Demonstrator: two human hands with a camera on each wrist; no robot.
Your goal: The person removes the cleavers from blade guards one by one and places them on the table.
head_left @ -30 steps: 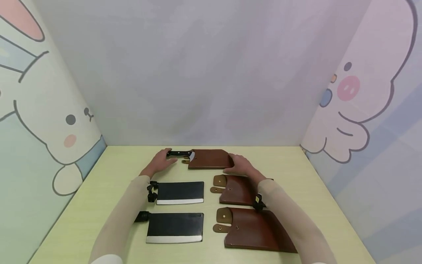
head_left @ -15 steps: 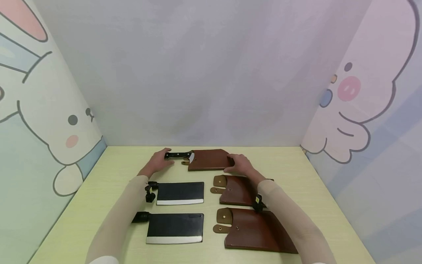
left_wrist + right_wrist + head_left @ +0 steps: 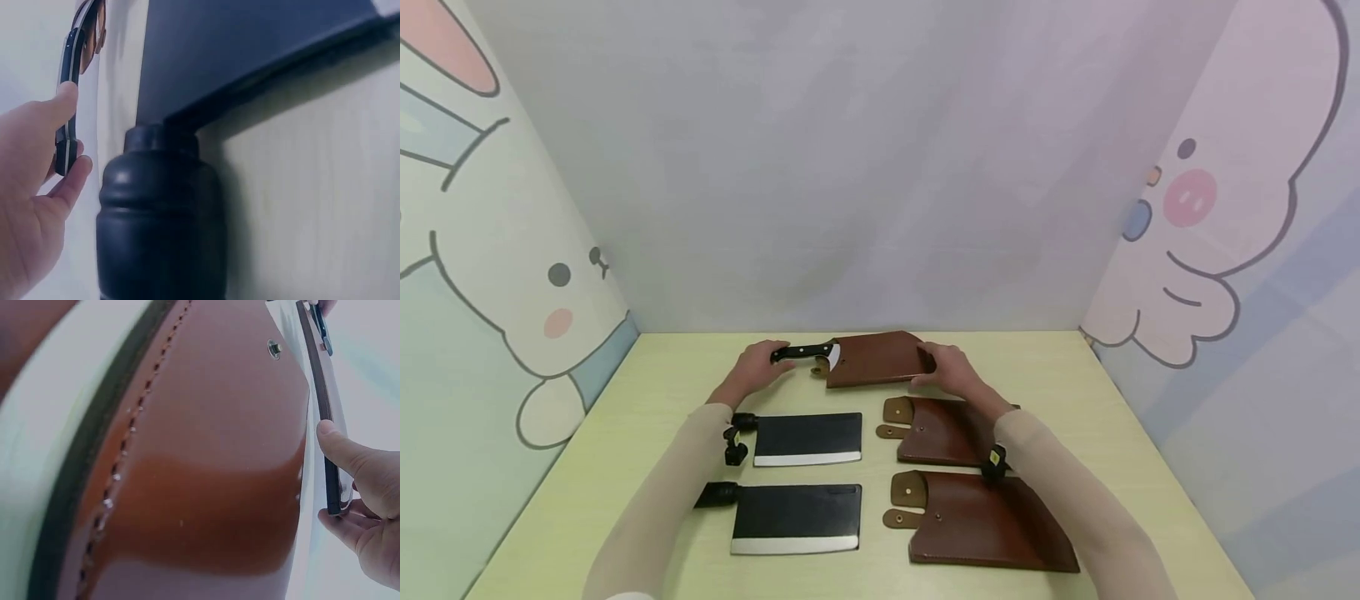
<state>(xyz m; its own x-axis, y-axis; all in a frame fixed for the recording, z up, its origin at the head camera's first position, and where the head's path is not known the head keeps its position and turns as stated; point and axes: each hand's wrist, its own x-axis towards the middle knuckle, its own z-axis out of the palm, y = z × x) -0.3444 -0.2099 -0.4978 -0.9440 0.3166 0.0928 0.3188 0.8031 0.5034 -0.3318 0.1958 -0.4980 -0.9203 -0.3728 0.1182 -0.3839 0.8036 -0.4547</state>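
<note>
At the far edge of the table [image 3: 1045, 375], the knife [image 3: 805, 352] sits with most of its blade inside the far sheath [image 3: 880, 360]; black riveted handle and a sliver of bright steel show at the left end. Left hand [image 3: 752, 367] holds the handle's butt, thumb on one side, fingers on the other. Right hand [image 3: 951, 369] pinches the far sheath's right end the same way. Handle points left, sheath runs right, slightly skewed. Can't tell whether it's fully resting on the table.

Nearer the person, two rows. Mid cleaver [image 3: 808, 438] and near cleaver [image 3: 797, 518] lie flat on the left, black blades, silver edges toward the person, black handles pointing left, partly hidden by the left sleeve [image 3: 651, 508]. Mid sheath [image 3: 943, 432] and near sheath [image 3: 985, 521] lie to their right, apart from the blades, snap flaps and straps facing left. Right sleeve [image 3: 1086, 500] covers part of both.
</note>
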